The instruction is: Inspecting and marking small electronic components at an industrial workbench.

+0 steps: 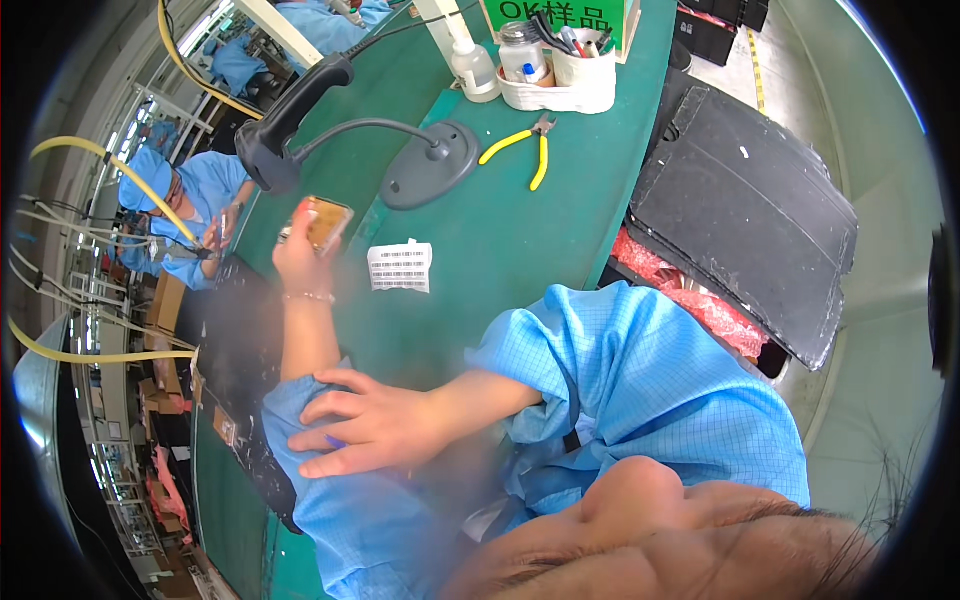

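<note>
My left hand [300,250] reaches forward over the green table, fingers closed on a small flat piece with a gold-brown face and a clear rim [328,226]. Something red shows at the fingertips. Across my body comes my right hand [370,428], laid on the rolled blue sleeve [292,405] of my left arm with its fingers stretched and spread. A white sheet of barcode labels [400,267] lies just right of the held piece. Beyond it stands a dark grey barcode scanner [290,125] on a gooseneck stand [425,170].
Yellow-handled cutting pliers [530,150] lie right of the stand. Behind are a dispenser bottle [474,72], a white pen holder [585,85] and a green sign [560,25]. A black crate lid [750,215] over pink bubble wrap is at right. A co-worker in blue [190,205] sits left.
</note>
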The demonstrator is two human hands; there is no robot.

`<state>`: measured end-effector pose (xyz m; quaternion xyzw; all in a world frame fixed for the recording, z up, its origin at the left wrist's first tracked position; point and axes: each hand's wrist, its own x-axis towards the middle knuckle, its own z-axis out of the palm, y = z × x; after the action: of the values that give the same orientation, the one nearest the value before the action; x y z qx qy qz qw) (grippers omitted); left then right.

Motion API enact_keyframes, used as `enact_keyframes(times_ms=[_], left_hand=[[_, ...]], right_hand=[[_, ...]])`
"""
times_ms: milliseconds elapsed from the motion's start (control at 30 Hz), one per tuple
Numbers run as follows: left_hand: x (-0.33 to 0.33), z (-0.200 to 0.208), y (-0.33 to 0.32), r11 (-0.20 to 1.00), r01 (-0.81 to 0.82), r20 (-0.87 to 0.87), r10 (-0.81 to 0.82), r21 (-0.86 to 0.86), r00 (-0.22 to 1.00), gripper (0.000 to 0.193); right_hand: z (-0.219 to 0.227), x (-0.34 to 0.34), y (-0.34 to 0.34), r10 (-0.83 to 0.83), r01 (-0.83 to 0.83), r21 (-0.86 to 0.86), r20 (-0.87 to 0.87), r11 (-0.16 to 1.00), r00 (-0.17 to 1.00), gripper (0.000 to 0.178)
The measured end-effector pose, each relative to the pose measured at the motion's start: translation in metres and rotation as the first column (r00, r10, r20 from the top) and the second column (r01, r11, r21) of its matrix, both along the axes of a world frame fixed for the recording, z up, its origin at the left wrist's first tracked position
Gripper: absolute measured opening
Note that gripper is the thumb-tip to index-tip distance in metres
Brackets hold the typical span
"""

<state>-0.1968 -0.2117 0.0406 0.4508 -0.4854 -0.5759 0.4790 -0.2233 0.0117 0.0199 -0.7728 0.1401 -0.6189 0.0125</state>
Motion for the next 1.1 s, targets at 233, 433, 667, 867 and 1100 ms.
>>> enact_keyframes(times_ms=[233, 433, 667, 867, 1100], left_hand=[[-0.002, -0.014, 0.012, 0.998, -0.055, 0.007, 0.055, -0.016, 0.998, 0.027], [-0.003, -0.001, 0.002, 0.999, -0.028, -0.108, 0.026, -0.017, 0.994, 0.023], [-0.004, -0.006, 0.024, 0.999, 0.033, 0.047, -0.034, 0.012, 0.998, 0.027], [0.019, -0.03, 0.069, 0.99, 0.097, 0.163, -0.079, -0.105, 0.983, 0.024], [0.123, -0.067, 0.13, 0.879, 0.083, 0.316, 0.08, -0.47, 0.945, 0.025]], right_hand=[[-0.006, 0.005, -0.002, -0.013, 0.014, -0.021, 0.038, 1.0, 0.999, 0.063], [-0.005, 0.001, -0.002, 0.009, -0.009, -0.01, 0.011, 1.0, 1.0, 0.065], [-0.005, 0.005, -0.006, 0.026, -0.025, -0.042, 0.025, 0.999, 0.999, 0.064], [-0.011, 0.004, -0.005, 0.108, -0.109, -0.031, -0.017, 0.994, 0.994, 0.069], [-0.014, 0.011, -0.012, 0.091, -0.091, 0.019, 0.025, 0.996, 0.996, 0.067]])
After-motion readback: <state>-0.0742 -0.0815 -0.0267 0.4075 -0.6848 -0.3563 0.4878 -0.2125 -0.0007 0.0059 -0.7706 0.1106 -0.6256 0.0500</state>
